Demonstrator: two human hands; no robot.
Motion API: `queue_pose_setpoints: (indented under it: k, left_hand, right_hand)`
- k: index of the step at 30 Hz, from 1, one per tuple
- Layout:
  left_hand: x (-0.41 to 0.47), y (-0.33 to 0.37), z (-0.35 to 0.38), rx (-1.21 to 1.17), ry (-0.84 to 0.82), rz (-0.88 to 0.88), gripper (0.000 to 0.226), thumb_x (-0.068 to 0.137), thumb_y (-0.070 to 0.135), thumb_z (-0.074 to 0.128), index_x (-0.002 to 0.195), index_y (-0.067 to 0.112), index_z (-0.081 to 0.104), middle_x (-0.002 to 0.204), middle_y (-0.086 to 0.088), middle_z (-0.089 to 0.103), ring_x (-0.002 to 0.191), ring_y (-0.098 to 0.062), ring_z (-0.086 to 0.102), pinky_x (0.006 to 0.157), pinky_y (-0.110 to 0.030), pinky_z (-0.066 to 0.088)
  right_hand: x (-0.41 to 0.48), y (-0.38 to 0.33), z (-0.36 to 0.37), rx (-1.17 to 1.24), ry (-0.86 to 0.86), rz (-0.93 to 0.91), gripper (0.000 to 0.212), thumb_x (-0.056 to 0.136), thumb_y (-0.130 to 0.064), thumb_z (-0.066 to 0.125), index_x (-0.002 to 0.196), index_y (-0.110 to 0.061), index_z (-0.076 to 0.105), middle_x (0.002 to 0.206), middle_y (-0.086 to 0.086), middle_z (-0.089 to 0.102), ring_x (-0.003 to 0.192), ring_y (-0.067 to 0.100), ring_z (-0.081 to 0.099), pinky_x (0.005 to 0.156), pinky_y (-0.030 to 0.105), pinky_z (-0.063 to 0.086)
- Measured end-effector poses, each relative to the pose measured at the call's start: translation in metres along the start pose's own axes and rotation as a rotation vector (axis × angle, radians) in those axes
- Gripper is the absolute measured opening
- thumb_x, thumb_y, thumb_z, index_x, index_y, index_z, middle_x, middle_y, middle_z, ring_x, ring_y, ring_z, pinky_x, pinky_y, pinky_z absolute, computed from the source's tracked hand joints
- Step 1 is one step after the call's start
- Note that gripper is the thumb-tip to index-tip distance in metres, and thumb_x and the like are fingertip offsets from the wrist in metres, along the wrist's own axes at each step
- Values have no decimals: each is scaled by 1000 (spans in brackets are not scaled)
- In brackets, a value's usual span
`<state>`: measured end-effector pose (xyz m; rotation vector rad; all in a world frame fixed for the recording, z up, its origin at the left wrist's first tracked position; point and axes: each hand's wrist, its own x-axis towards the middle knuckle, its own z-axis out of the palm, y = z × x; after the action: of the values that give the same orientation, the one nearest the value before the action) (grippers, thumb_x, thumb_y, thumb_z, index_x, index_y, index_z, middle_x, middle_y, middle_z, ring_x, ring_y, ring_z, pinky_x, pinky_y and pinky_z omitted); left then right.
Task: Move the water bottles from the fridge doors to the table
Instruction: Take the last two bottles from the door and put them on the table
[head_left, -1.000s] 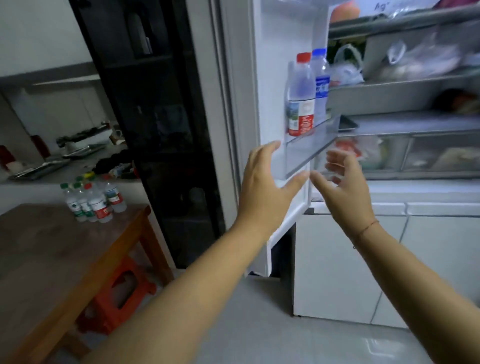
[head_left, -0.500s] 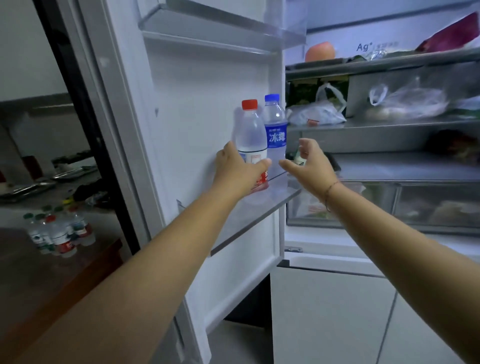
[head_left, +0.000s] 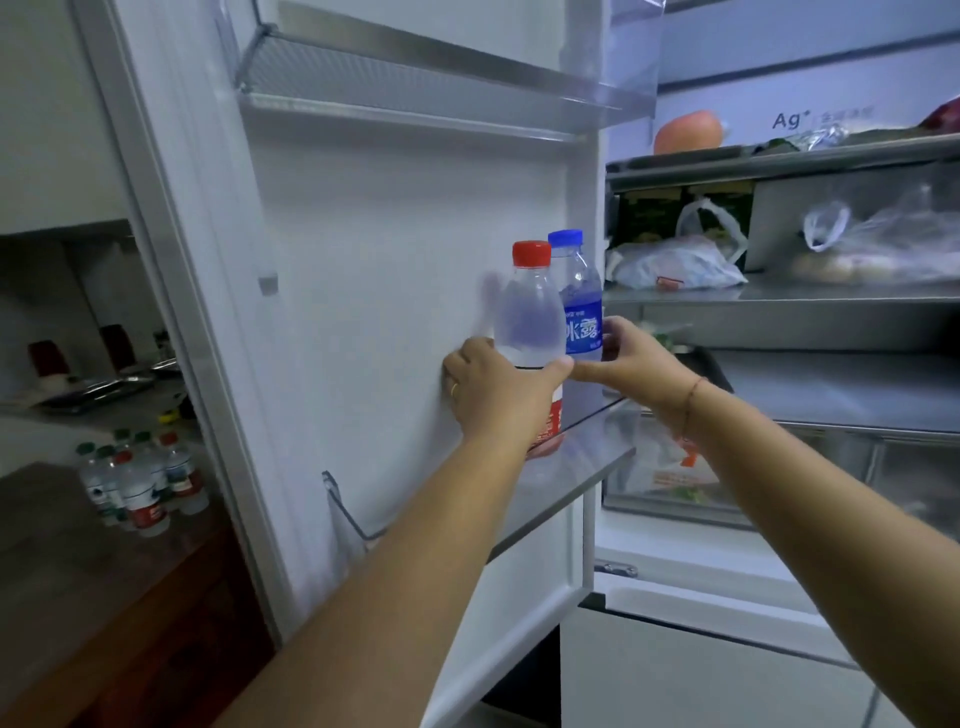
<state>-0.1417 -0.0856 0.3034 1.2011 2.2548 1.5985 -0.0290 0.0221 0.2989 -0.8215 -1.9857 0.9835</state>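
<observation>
The left hand (head_left: 496, 395) wraps around the red-capped clear plastic water bottle (head_left: 527, 322); the right hand (head_left: 631, 358) clasps the blue-capped blue-labelled bottle (head_left: 582, 291) just beside it. Both stand on the clear fridge-door shelf (head_left: 571, 483).

Red-capped bottle (head_left: 527, 312): label mostly behind my left hand (head_left: 498, 395).
Blue-capped bottle (head_left: 582, 291): partly behind the red one.
Desk bottles (head_left: 143, 488): labels blurred.
</observation>
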Motion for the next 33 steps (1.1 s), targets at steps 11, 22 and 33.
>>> queue_pose_setpoints:
  k: [11, 22, 33]
  left_hand:
    - [-14, 0, -2, -140, -63, 8, 69, 61, 36, 87, 119, 20, 54, 113, 4, 66, 98, -18, 65, 86, -37, 56]
    - [-43, 46, -38, -278, 150, 224, 59, 71, 34, 81, 122, 20, 53, 112, 5, 63, 98, -13, 60, 77, -23, 50]
    - [-118, 33, -67, -231, 85, 230, 46, 77, 38, 74, 116, 34, 50, 105, 17, 60, 89, -6, 62, 77, -20, 51]
  right_hand:
    - [-3, 7, -7, 27, -76, -154, 66, 67, -22, 81, 125, -20, 50, 113, -3, 65, 103, 10, 62, 91, 30, 51]
    - [-36, -38, -47, 273, 145, -390, 62, 69, -13, 80, 125, -15, 52, 114, -7, 66, 102, 2, 64, 83, 13, 51]
    - [-111, -47, -37, 237, -74, -405, 66, 62, -27, 81, 122, -18, 55, 110, -7, 69, 98, 3, 66, 82, 15, 53]
